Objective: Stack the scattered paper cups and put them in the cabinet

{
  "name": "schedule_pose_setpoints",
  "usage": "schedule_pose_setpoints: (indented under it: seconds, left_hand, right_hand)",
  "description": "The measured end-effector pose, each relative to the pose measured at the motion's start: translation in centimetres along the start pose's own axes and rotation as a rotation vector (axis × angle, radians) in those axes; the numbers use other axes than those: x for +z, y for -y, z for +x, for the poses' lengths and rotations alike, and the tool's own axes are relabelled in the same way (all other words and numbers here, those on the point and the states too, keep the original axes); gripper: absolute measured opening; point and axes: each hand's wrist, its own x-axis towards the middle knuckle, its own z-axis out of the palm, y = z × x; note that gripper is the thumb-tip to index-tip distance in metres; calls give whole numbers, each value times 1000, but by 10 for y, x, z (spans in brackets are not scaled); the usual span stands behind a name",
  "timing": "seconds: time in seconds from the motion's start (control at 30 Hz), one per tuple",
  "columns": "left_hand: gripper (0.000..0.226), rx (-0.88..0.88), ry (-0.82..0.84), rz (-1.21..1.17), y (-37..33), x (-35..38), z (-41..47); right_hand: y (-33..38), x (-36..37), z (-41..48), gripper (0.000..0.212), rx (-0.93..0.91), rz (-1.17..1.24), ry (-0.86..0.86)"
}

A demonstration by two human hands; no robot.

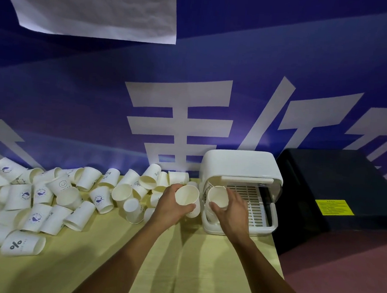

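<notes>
Two hands worked at the far end of one yellow table [111, 266], each holding one paper cup. The left hand [172, 204] had its fingers and thumb curled round the left cup [187, 197], which it held mouth up just beside the cabinet. The right hand [231, 208] gripped the right cup [218, 196] by its wall, at the open front of the one small white cabinet [239, 163], over its slatted floor. The two held cups were near each other but apart. To the left lay the loose cups [54, 196], well over two dozen, tumbled on their sides and overlapping too much for an exact count. One black box [336, 190] with one yellow label [333, 207] stood right of the cabinet. Behind hung one blue banner [76, 104] and one white sheet [94, 6].
</notes>
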Motion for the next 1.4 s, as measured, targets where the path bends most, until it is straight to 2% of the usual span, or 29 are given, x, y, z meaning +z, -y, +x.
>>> schedule_pose_setpoints:
  seconds: [0.17,0.27,0.37,0.43,0.53,0.63,0.93,1.17,1.27,1.4]
  left_hand:
    - [77,34,7,-5,-9,-2,-6]
    - [74,66,-2,-15,-14,-3,-10]
    - [70,99,-9,-34,-20,-2,-15]
    - [66,118,-10,-41,-23,0,-18]
    - [63,132,-4,-59,-29,5,-23]
    - [64,152,43,-75,-35,10,-28]
    - [73,186,172,-77,-37,27,-32]
    - [78,159,187,-26,-28,42,-25]
    - [75,149,191,-7,-27,48,-21]
    - [72,98,197,6,-19,52,-15]
  right_hand:
    - [-2,-4,-3,78,21,12,21]
    - [-3,-11,-14,57,-64,74,-86]
    - [1,-17,-24,38,-148,164,-71]
    - [6,-20,-30,42,-150,238,0]
    - [12,-22,-39,60,-144,306,102]
    - [14,-23,-46,68,-154,338,130]
    - [0,-37,-58,57,-75,345,4]
    - [-28,-50,-58,57,34,355,-141]
    - [-36,-52,-54,61,78,352,-177]
    - [-43,-48,-44,76,129,309,-153]
